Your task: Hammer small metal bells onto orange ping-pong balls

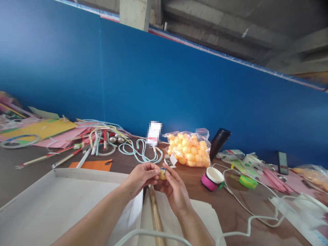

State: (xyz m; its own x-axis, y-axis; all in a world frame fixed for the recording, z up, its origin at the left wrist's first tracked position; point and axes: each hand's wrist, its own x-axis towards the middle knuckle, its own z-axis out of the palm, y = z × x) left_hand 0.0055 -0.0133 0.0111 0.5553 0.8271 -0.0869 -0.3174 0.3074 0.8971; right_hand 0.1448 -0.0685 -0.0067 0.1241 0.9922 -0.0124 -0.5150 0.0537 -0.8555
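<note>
Between the fingertips of both hands, in the head view, is a small shiny gold-and-silver ball [163,174]. My left hand [142,177] pinches it from the left with thumb and forefinger. From the right, the thumb and forefinger of my right hand [175,188] close on it, the other fingers curled below. Under the hands, a wooden stick [155,215] lies lengthwise over pale paper [200,213]. Just beyond the fingertips stands a small open white box [171,161] with small dark pieces inside. Fingers partly cover the ball, so its details are hidden.
Behind the hands lies a clear bag of orange balls [188,150], with a black cylinder [219,143] beside it. A pink-banded cup [212,178] stands right. A white tray [61,172] fills the left front. Pale-blue tubing [140,152], silver balls [118,138] and a looping white cable [249,225] lie around.
</note>
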